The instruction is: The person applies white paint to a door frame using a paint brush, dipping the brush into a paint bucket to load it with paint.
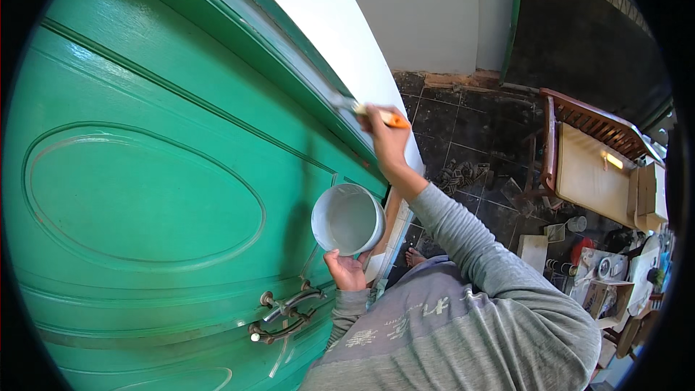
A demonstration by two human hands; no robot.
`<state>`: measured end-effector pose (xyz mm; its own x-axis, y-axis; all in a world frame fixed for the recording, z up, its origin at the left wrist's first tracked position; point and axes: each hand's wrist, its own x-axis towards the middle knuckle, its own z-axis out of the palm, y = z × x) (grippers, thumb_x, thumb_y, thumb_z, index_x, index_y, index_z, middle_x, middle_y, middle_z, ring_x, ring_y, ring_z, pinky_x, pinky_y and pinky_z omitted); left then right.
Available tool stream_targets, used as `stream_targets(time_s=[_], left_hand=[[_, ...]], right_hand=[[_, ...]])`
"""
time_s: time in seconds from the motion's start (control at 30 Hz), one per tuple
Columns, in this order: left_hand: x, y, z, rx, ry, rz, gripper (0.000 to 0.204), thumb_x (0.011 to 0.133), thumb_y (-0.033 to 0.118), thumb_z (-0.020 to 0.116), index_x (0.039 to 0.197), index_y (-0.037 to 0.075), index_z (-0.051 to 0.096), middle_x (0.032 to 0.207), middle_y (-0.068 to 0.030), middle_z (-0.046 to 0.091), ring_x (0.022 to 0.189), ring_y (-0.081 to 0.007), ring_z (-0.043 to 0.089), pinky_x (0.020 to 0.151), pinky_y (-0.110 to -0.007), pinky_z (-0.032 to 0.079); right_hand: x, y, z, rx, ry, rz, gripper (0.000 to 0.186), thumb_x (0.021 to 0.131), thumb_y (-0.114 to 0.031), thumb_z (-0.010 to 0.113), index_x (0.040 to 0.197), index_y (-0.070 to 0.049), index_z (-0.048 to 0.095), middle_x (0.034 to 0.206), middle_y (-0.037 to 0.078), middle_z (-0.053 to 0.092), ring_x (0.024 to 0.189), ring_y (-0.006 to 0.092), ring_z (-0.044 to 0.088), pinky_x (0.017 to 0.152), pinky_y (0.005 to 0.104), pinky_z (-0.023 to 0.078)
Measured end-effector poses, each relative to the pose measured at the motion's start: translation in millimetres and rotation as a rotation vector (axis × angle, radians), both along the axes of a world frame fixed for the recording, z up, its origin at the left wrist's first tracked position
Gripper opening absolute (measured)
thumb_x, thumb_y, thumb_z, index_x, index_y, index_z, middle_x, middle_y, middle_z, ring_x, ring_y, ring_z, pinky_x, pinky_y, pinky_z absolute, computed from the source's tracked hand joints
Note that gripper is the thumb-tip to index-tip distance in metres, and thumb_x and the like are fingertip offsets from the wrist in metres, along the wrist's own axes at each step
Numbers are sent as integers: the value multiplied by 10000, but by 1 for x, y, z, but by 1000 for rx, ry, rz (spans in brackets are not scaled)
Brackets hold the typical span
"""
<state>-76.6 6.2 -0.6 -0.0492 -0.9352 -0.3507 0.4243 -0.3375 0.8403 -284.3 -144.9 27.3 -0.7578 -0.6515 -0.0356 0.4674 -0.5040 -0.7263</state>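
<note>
My right hand [382, 141] is closed round the handle of a paintbrush [395, 120], pale with an orange end. The brush's bristles, slightly blurred, touch the door frame [308, 76] where grey paint meets dark green. Lower down, my left hand [346, 271] grips a round pale tub [348, 219] by its bottom edge, the thumb on its outer side. Greyish-white paint coats the inside of the tub. Behind it stands a green panelled door [152, 195] with oval mouldings. Two dark metal door handles [289, 311] sit just below the tub.
A white wall [340, 14] borders the frame. On the dark tiled floor [452, 127] lie a coil of rope or cloth [463, 174] and scraps. A wooden bench [594, 174] stands at the right, with boxes and tools [608, 275] cluttered near it.
</note>
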Motion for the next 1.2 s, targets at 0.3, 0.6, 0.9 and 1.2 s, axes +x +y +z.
stream_targets(time_s=[0.3,0.6,0.9,1.2], left_hand=[[6,-1,6,-13,24,25,593,828,403,461,1327,88,402,1308,-104,489,1183,-291,498,873,-510,500],[5,-1,-2,-12,18,-13,659,790,433,484,1356,113,373,1345,-104,444,1202,-308,464,875,-561,488],[3,-3,3,5,7,-38,645,792,432,476,1350,123,383,1348,-91,449,1191,-301,474,899,-563,461],[16,1,-2,1,-10,-2,647,799,433,472,1362,128,380,1350,-91,457,1192,-302,476,899,-565,460]], right_hand=[[5,1,78,-96,232,-5,156,848,-134,686,841,9,623,739,77,657,676,124,646,578,241,536],[4,14,-6,105,259,-79,155,869,-122,667,823,16,614,728,57,645,651,103,622,578,228,520],[9,12,44,-159,475,-227,127,847,-85,679,809,21,620,726,45,645,636,68,578,576,206,463],[16,27,0,38,287,-157,143,848,-95,679,789,16,610,724,51,646,647,68,576,588,211,459]])
